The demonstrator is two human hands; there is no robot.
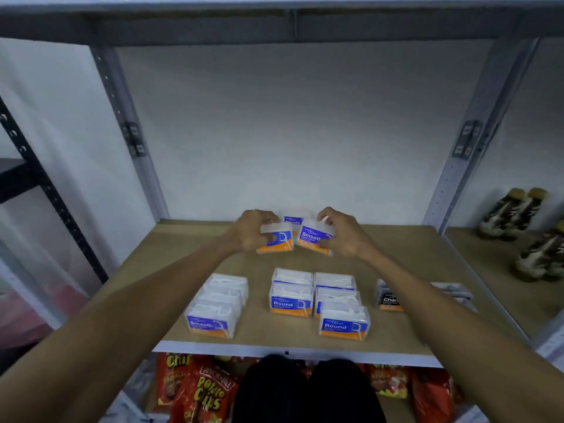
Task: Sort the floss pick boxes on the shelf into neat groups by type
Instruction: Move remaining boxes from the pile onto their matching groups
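Left hand (251,230): fingers clamped on a clear "Smooth" floss pick box (275,239), lifted and tilted above the back of the shelf board (427,261).
Right hand (340,232): fingers clamped on a second "Smooth" box (312,238), label toward the viewer, just beside the left-hand box.
Third "Smooth" box (293,221): sits at the back of the shelf board between and behind the two hands, partly hidden.
"Smooth" row (218,303): clear boxes lined front to back at the front left; the front label reads "Smooth".
"Round" group (317,300): two short columns at the front centre; the nearest right box sits slightly out of line.
"Charcoal" boxes (389,296): dark boxes at the front right, partly hidden by the right forearm, so their count cannot be told.
Step in hand (judged): carrying the two held boxes to the "Smooth" row.
Doing it well (judged): keep each box gripped across its short sides; bring it low over the shelf, clear of the "Round" group; set it flat with its label facing forward, touching the row's rear box; release only once it rests square.
Remaining (judged): the back box and the skewed "Round" box need placing.
Surroundings: potato chip bags (201,392) on the shelf below; bottles (515,213) on the neighbouring shelf at right.
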